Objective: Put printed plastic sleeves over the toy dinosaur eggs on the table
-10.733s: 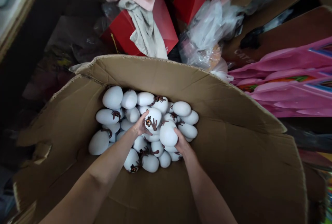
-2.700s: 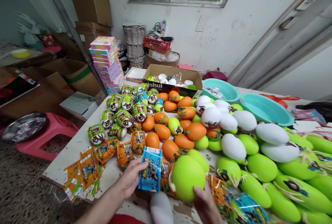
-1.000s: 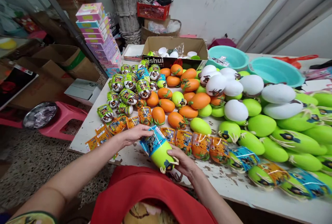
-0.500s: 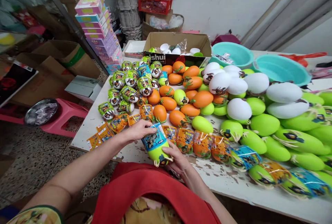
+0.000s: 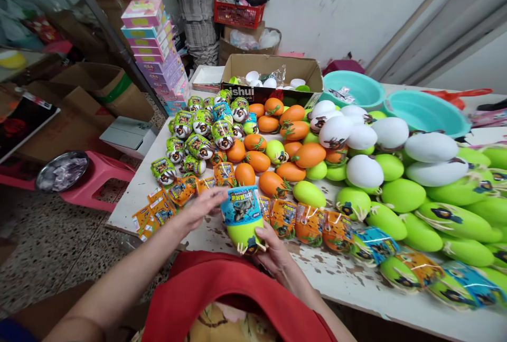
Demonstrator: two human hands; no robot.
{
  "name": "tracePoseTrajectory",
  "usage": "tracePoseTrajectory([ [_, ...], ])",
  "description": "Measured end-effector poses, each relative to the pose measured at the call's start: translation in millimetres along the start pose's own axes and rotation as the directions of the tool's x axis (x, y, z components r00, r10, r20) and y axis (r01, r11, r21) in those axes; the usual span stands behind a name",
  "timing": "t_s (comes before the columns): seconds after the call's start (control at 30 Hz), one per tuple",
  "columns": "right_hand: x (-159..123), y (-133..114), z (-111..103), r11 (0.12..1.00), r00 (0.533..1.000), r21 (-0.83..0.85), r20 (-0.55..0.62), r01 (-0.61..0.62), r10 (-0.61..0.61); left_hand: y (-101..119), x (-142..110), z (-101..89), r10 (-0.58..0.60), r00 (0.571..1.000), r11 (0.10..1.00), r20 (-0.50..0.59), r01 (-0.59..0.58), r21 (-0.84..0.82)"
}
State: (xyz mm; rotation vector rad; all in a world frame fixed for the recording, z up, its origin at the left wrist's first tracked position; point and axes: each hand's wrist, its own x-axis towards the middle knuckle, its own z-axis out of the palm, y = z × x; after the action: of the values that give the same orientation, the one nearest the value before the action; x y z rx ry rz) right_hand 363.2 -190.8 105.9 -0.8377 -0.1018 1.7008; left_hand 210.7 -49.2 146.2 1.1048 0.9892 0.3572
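Observation:
A lime-green toy egg (image 5: pixel 244 237) with a blue printed plastic sleeve (image 5: pixel 240 205) around its upper part stands upright just above the table's front edge. My right hand (image 5: pixel 275 252) is closed around its lower right side. At the sleeve's upper left edge is my left hand (image 5: pixel 203 209), fingers stretched out and slightly blurred; whether the fingertips touch the sleeve I cannot tell. Orange printed sleeves (image 5: pixel 155 212) lie flat to the left of it. Orange eggs with orange sleeves (image 5: pixel 309 224) line the front edge to the right of the held egg.
Bare orange eggs (image 5: pixel 311 155), white eggs (image 5: pixel 364 168) and green eggs (image 5: pixel 403 195) cover the table. Sleeved eggs (image 5: pixel 199 145) are piled at left. Behind stand a cardboard box (image 5: pixel 273 64) and two turquoise basins (image 5: pixel 425 112). A pink stool (image 5: pixel 105 173) holds a metal bowl (image 5: pixel 62 171).
My left hand has come off the top of the sleeve and shifted left. The egg has turned more upright, its printed front now facing me, still in my right hand.

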Motion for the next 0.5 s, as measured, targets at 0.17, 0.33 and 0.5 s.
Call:
tracePoseTrajectory([
  [0.17, -7, 5, 11, 0.994, 0.994, -0.075, -0.071, 0.082, -0.087, -20, -20, 6.8, -0.15, 0.961, 0.982, 0.233, 0.173, -0.081],
  [0.33, -8, 22, 13, 0.982, 0.982, -0.133, -0.112, 0.134, -0.15, -17, -29, 8.9, -0.137, 0.954, 0.986, 0.266, 0.158, -0.056],
  [0.5, -8, 16, 6, 0.989, 0.994, -0.105, -0.024, 0.103, -0.106, -18, -28, 7.7, -0.047, 0.946, 0.991, 0.321, 0.085, -0.104],
])
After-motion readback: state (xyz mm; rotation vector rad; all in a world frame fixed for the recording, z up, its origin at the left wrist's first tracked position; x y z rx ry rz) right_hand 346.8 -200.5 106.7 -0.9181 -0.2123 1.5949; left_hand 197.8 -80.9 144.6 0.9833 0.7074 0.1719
